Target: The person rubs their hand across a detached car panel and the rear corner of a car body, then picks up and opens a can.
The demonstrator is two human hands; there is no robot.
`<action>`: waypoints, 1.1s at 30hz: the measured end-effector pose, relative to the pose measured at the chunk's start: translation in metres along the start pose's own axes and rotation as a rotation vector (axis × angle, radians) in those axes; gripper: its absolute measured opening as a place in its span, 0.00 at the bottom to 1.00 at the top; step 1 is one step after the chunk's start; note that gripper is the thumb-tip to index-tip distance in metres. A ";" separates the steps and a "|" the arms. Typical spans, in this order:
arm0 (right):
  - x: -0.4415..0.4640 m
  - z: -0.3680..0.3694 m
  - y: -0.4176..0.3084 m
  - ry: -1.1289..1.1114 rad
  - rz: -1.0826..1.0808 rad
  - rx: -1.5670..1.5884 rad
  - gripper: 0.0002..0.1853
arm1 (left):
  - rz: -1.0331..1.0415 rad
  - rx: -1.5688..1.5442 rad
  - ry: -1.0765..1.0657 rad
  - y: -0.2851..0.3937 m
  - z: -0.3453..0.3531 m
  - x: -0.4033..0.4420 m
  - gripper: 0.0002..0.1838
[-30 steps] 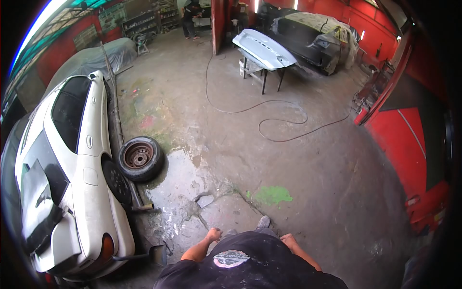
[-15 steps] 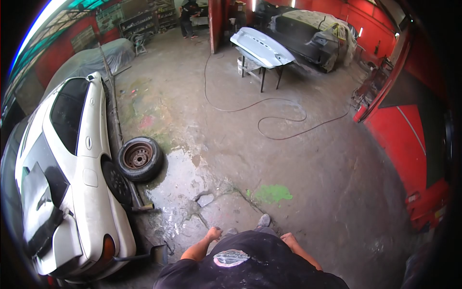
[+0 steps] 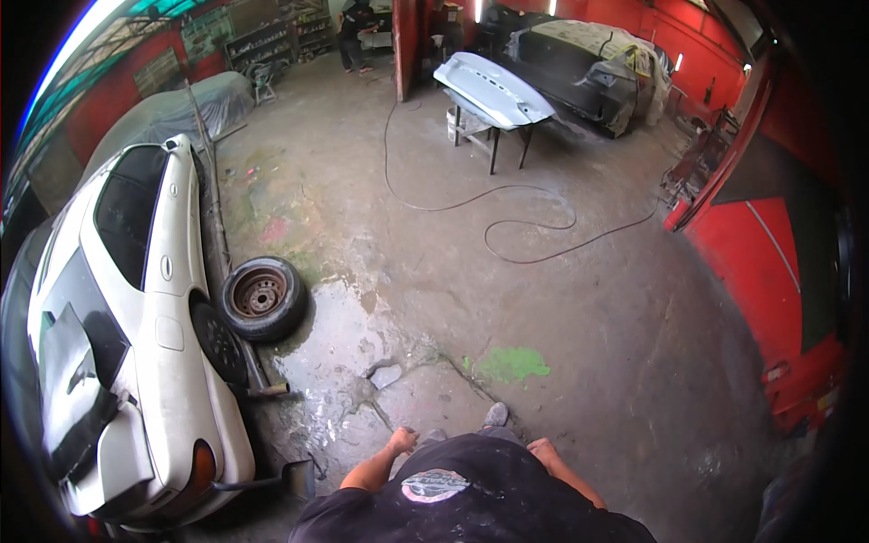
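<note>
- The left hand [image 3: 402,441] hangs low at the person's left side; its grip looks loosely curled, nothing visible in it, though the view is too small to tell whether it is fully closed.
- The right hand [image 3: 541,448] hangs at the other side, partly hidden by the shirt [image 3: 520,498]; I can't make out whether its grip is open or closed, or whether it holds anything.
- The wheel [image 3: 291,312] is on the floor [image 3: 625,299], ahead and to the left of both hands, well apart from them; the left hand is nearer. Being round, it has no long axis; its rusty rim faces up. It sits just beside the white car [image 3: 149,357].
- A stone [image 3: 386,376] in a floor hole lies nearer, straight ahead of the left hand.
- A green patch [image 3: 513,365] is ahead of the right hand, slightly left, long axis running side to side; that hand is nearer.
- Much farther ahead, a pale panel [image 3: 493,88] rests on a stand [image 3: 494,149], long axis slanting from far left to near right.
- A hose [image 3: 525,261] winds between panel and green patch.
</note>
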State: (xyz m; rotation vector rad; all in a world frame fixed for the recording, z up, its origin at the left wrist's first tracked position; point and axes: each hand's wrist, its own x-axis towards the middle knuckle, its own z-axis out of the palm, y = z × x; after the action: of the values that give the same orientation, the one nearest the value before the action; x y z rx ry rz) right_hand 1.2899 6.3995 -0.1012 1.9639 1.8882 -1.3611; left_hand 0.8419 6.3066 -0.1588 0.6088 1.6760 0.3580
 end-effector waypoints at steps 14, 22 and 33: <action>-0.002 0.003 0.000 0.025 -0.017 -0.057 0.16 | -0.010 0.008 -0.012 -0.005 -0.001 0.000 0.22; -0.001 0.006 0.005 0.021 -0.028 -0.023 0.16 | -0.001 0.041 -0.020 0.003 -0.003 0.000 0.22; -0.008 -0.001 -0.005 0.004 -0.037 -0.020 0.17 | 0.005 0.019 -0.012 0.005 -0.004 0.004 0.22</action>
State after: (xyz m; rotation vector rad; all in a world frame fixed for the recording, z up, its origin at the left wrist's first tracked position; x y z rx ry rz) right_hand 1.2879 6.3950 -0.0930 1.9330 1.9420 -1.3428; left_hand 0.8385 6.3132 -0.1581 0.6277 1.6678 0.3418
